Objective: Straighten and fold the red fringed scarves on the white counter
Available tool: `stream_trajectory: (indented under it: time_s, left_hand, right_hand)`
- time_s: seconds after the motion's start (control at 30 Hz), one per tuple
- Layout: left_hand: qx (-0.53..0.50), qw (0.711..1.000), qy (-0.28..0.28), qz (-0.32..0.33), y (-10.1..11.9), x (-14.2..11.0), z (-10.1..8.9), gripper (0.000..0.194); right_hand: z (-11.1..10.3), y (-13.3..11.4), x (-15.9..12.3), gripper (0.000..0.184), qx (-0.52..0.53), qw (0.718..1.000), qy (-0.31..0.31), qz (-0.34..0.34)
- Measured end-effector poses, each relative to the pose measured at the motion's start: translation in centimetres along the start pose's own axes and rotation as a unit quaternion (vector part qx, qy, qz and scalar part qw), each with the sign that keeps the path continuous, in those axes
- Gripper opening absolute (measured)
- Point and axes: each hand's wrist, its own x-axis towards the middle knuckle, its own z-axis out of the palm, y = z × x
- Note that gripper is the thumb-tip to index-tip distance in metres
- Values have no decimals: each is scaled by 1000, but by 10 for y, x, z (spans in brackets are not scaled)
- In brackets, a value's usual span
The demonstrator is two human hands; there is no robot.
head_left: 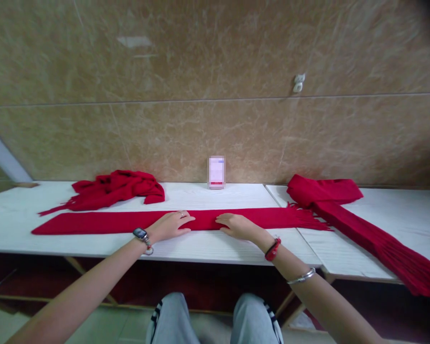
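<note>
A long red scarf [103, 222] lies folded into a narrow flat strip along the white table, its fringed end to the right. My left hand [171, 224] rests flat on the strip just left of its middle, fingers stretched out. A short gap to the right, my right hand [238, 225] also lies on the cloth with its fingers extended. Neither hand grips the fabric; both palms face down and are hidden.
Behind the strip on the left sits a crumpled red scarf [120, 188]. Another red scarf [365, 229] lies bent on the right, its fringe hanging past the front edge. A blurred phone-like object [216, 172] leans against the tiled wall [186, 134]. The white table [236, 248] has a seam at right.
</note>
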Motion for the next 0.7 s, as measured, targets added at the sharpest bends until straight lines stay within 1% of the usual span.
stream_trajectory:
  time_s: [0.07,0.2,0.3,0.37,0.43,0.5,0.6,0.7]
  left_hand:
    - [1,1000,8,14,0,1,-1,34]
    - [5,997,38,64,2,6,2,27]
    - [32,994,50,96,5,9,6,25]
    - [56,991,56,110,7,11,8,25]
    - [75,990,62,105,9,11,9,25]
    - [89,990,65,84,11,11,8,22]
    - [106,990,63,67,15,12,4,18]
    - [133,986,62,82,19,12,2,17]
  right_hand:
    - [1,4,-2,34,0,1000,4,-10]
    - [-1,13,-10,30,-10,1000,8,-27]
    - [-5,11,-15,27,-45,999,13,-20]
    - [-6,7,-16,25,-80,997,18,-3]
    - [-6,3,-17,23,-112,993,31,13]
    - [-4,1,-17,21,-134,990,49,14]
    - [-2,1,-18,19,-157,985,66,-14]
    - [0,2,-19,20,-178,980,82,-34]
